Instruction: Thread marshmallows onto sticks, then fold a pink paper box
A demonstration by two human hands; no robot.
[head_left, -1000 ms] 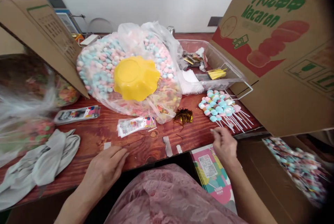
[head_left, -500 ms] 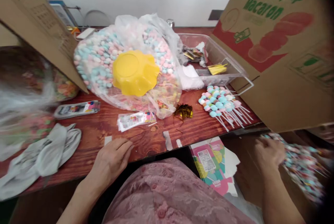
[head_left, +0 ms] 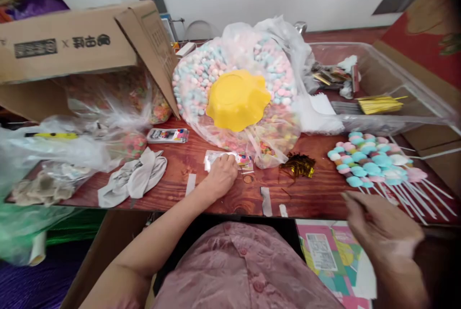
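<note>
Packets (head_left: pixel 212 159) on the desk (head_left: pixel 320 201) under your left hand (head_left: pixel 224 174) (grip bunched, any pinch hidden) could scatter if dragged, while your right hand (head_left: pixel 383 227), its grip too blurred to judge, could, if swung, jostle the nearby skewers (head_left: pixel 376 161).

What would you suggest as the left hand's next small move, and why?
Probably pinch one of the printed packets, since the left hand is right at them, while the right hand is farther off, near the marshmallow skewers.
</note>
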